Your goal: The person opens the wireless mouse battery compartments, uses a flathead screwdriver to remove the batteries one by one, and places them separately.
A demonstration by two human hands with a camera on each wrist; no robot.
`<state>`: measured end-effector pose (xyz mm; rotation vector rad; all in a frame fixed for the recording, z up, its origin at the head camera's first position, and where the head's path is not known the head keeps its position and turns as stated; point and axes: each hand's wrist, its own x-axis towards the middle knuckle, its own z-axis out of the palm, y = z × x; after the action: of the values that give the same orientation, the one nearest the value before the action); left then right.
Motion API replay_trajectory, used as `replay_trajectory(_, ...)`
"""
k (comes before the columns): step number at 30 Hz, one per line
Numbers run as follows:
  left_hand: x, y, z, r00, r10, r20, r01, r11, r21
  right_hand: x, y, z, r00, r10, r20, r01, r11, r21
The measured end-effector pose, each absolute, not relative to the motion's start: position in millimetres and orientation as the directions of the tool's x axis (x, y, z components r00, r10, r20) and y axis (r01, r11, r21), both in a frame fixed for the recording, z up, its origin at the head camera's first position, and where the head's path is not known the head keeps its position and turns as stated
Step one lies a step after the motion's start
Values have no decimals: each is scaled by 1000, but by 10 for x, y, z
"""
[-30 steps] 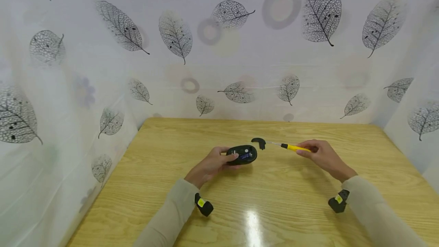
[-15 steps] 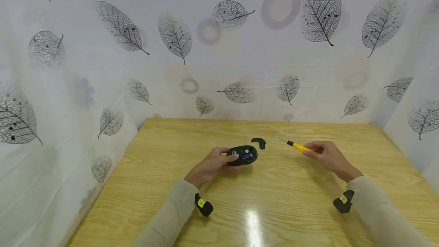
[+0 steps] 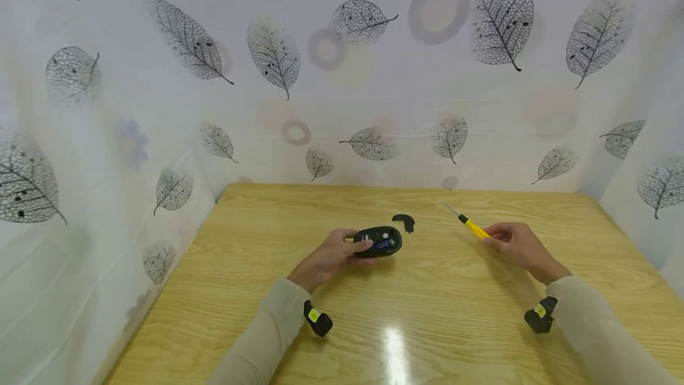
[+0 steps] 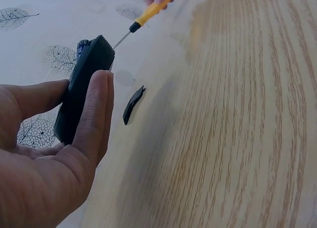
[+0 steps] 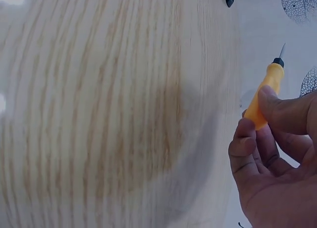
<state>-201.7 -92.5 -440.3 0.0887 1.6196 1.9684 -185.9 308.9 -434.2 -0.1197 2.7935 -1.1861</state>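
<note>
My left hand [image 3: 331, 254] grips a black computer mouse [image 3: 395, 242] with its underside turned up, the thumb lying across it. A blue battery [image 3: 382, 245] shows in the mouse's uncovered compartment. In the left wrist view, the mouse [image 4: 86, 84] stands on edge between thumb and fingers, with the battery [image 4: 82, 46] poking out past its far side. My right hand [image 3: 521, 248] pinches a screwdriver by its yellow handle [image 3: 475, 229], the thin shaft pointing up and left, away from the mouse. The right wrist view shows thumb and fingertips around the handle's end [image 5: 262, 99].
A curved black battery cover [image 3: 405, 221] lies on the wooden table [image 3: 427, 314] just beyond the mouse. A leaf-patterned curtain [image 3: 374, 76] closes off the back and sides. Each wrist carries a small black camera.
My right hand has moved right and slightly nearer, drawing the screwdriver away from the battery cover and tilting its tip upward. The left hand and mouse stay put.
</note>
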Motion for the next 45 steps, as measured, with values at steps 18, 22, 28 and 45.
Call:
replay_trajectory(18, -2018, -909, -4399, -827, 469, -309, -394, -91, 915, -1814, 3162, -4402, -997, 7, -73, 54, 741, -669)
replay_trajectory(22, -2015, -906, -4388, -826, 470, -312, -396, -90, 914, -1806, 3164, -4420, -996, 33, -86, 82, 743, -664)
replay_trajectory(28, -2010, -902, -4376, -824, 469, -317, -400, -86, 912, -1788, 3160, -4429, -992, 56, -114, 118, 735, -668)
replay_trajectory(45, -1989, -886, -4368, -827, 465, -317, -395, -78, 916, -1732, 3124, -4460, -985, 92, -145, 165, 737, -655)
